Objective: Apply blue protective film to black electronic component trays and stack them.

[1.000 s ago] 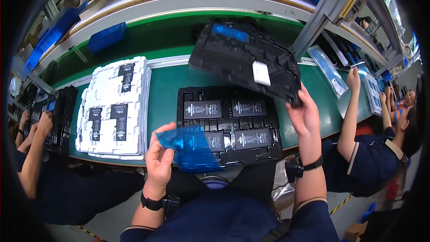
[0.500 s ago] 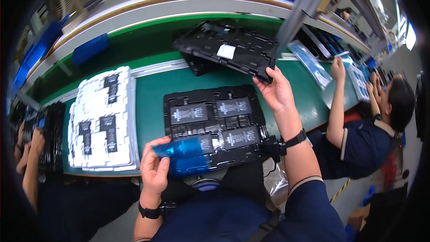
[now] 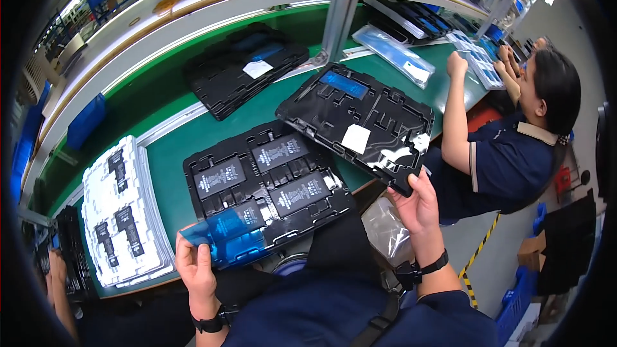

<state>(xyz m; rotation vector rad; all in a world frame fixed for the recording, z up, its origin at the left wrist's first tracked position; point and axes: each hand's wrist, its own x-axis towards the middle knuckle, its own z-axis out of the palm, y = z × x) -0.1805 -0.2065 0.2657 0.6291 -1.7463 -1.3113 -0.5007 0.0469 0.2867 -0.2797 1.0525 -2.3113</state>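
Blue film, probably light, limp and slick, was pinched at one corner by fingers of the left hand, covering the near-left quarter of a loaded tray of flat batteries on the green bench. Fingers of the right hand gripped the near corner of a tilted second tray, likely light and springy, its rim the surest hold. Farther off lay another black tray.

A blue bin is seen before the green panel. Right of a metal post, a flat clear-and-blue package is laid. A dark blue shirt is worn by a co-worker. The floor is marked with striped tape, left of a cardboard box.
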